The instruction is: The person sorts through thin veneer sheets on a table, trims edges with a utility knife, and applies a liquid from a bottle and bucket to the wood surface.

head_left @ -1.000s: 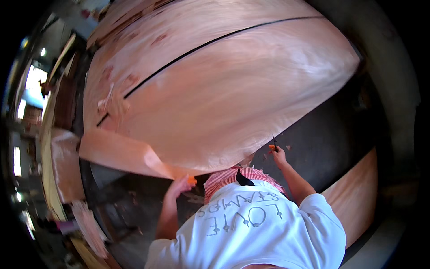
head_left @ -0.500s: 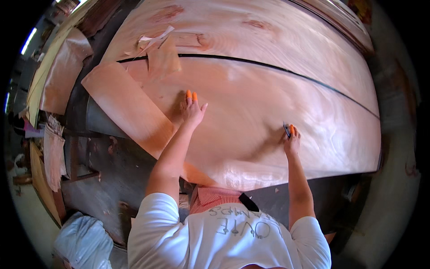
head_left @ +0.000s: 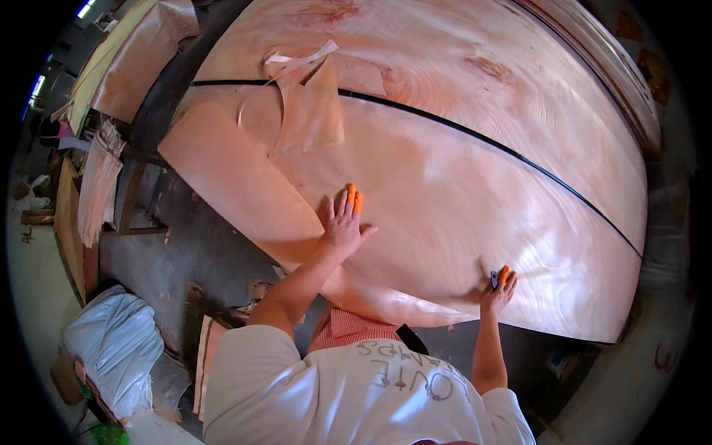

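A large sheet of pale pinkish wood veneer (head_left: 437, 200) lies spread before me. My left hand (head_left: 345, 231) rests on it with the fingers stretched out, and orange covers sit on two fingertips. Close to that hand, a long flap of veneer (head_left: 237, 174) hangs over the left edge of the stack. At the near right part of the sheet, my right hand (head_left: 500, 295) is closed around a small dark knife (head_left: 494, 279). Orange shows on a fingertip there too. Most of the knife's handle is hidden by the fingers.
Beyond my hands a black strip (head_left: 460, 127) runs across the veneer. Torn veneer scraps (head_left: 311, 107) lie over its left part. To the left are a curved veneer piece (head_left: 144, 59), a ragged bundle (head_left: 102, 185) and a pale plastic-wrapped bundle (head_left: 119, 345) on the floor.
Both hands have come nearer my body across the veneer, the left still spread and the right still holding the knife. The whole view has also shifted.
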A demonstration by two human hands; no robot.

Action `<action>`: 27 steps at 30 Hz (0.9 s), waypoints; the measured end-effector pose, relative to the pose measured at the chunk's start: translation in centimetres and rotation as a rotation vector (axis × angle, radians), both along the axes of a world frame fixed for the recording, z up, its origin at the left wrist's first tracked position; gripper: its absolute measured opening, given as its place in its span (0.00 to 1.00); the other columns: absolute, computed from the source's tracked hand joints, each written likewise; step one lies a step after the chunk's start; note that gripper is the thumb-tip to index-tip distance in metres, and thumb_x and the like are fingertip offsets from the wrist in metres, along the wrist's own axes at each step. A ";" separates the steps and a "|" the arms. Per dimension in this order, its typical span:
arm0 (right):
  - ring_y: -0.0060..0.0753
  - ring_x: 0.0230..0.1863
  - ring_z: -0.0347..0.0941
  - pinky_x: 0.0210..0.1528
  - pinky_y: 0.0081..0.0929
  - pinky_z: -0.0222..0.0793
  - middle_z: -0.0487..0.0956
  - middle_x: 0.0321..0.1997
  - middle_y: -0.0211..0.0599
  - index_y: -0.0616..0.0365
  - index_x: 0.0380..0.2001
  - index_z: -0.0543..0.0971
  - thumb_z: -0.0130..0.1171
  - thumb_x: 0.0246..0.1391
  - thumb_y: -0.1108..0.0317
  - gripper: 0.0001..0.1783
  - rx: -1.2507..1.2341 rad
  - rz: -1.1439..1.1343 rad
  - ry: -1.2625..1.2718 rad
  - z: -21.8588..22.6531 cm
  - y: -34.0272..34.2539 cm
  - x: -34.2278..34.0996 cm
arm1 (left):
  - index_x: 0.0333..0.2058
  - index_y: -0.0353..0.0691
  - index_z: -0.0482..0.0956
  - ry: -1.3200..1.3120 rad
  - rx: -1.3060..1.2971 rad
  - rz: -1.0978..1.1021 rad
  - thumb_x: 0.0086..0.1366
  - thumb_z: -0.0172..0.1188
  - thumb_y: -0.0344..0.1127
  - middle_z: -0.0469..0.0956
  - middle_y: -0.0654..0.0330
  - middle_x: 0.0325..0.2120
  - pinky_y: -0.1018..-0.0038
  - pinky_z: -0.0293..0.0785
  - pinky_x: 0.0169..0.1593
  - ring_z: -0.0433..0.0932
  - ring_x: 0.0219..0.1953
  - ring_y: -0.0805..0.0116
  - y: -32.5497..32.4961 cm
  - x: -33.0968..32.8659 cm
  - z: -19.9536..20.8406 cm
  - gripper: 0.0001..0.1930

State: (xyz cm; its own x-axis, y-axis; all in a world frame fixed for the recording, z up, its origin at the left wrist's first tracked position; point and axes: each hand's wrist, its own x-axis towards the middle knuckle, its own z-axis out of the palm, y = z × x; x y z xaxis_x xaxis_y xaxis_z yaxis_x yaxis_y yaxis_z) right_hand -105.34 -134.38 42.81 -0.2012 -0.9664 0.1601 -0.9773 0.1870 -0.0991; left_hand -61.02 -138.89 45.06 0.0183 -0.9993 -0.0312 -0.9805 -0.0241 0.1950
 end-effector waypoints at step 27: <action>0.16 0.19 0.63 0.20 0.14 0.60 0.71 0.23 0.25 0.48 0.54 0.62 0.43 0.57 0.71 0.20 0.331 -0.059 -1.512 1.0 -20.9 13.9 | 0.28 0.33 0.74 0.665 -0.191 0.654 0.54 0.53 0.33 0.75 0.52 0.22 0.70 0.68 0.30 0.74 0.24 0.64 -6.9 18.3 -1.1 0.08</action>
